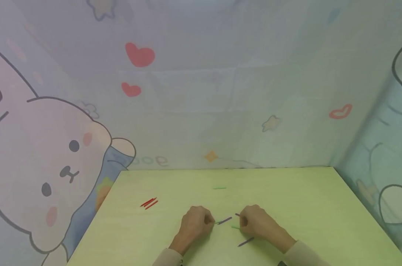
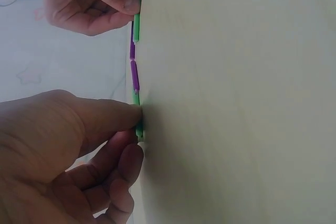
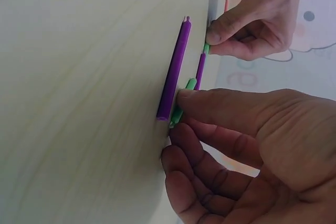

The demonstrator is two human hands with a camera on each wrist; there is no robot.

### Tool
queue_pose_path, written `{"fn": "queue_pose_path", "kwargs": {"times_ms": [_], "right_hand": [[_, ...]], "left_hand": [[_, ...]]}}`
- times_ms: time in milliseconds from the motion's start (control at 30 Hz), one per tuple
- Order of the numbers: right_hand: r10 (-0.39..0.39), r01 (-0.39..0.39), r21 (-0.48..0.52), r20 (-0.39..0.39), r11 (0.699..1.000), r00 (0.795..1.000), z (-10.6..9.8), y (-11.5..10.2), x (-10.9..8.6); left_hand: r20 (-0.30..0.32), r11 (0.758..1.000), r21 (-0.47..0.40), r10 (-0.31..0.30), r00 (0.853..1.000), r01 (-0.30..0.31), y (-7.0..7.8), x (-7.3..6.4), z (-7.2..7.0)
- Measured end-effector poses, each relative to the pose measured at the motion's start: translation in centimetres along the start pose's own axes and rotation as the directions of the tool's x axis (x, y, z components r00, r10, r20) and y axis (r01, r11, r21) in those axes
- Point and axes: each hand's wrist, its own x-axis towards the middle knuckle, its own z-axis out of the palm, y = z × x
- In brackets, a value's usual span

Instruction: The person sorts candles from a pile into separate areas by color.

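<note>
My left hand pinches a short green stick between thumb and fingers, close to the tabletop. A purple stick runs on from its end toward the right. With thumb and curled fingers, my right hand holds another green stick, whose tip shows beside the thumb. Just beyond it, one end of a purple stick peeks out at the fingers; the rest is hidden by the hand. Nearer me, a third purple stick lies slanted on the table.
Several red sticks lie together at the left of the pale yellow-green table. One more green stick lies farther back. A cartoon-printed cloth hangs behind the table's back edge.
</note>
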Motion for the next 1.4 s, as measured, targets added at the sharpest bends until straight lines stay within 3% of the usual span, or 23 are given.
{"fn": "queue_pose_path", "kwargs": {"times_ms": [167, 400, 533, 800, 1033, 1400], "right_hand": [[0.031, -0.031, -0.009, 0.000, 0.999, 1.000, 0.1, 0.3, -0.2], [-0.022, 0.021, 0.043, 0.013, 0.999, 1.000, 0.1, 0.8, -0.7], [-0.037, 0.036, 0.048, 0.006, 0.998, 0.999, 0.1, 0.9, -0.7], [-0.046, 0.046, 0.052, -0.007, 0.998, 0.999, 0.0, 1.2, -0.6], [-0.051, 0.052, 0.052, -0.014, 0.997, 0.999, -0.3, 1.2, -0.5], [-0.074, 0.076, 0.056, -0.032, 0.996, 0.997, -0.3, 0.9, -0.5]], "left_hand": [[-0.003, 1.000, -0.020, 0.005, 1.000, -0.006, -0.1, -0.2, 0.3], [-0.001, 0.999, -0.031, 0.034, 0.999, -0.034, -0.6, -0.5, 0.7], [0.002, 0.999, 0.004, 0.043, 0.999, -0.043, -0.6, -0.1, 0.2], [-0.056, 0.992, 0.058, 0.111, 0.992, -0.107, -0.2, 0.9, -2.0], [-0.083, 0.984, 0.102, 0.153, 0.985, -0.144, -0.2, 1.8, -2.6], [-0.055, 0.976, 0.123, 0.187, 0.981, -0.179, -0.6, 5.0, -4.2]]}}
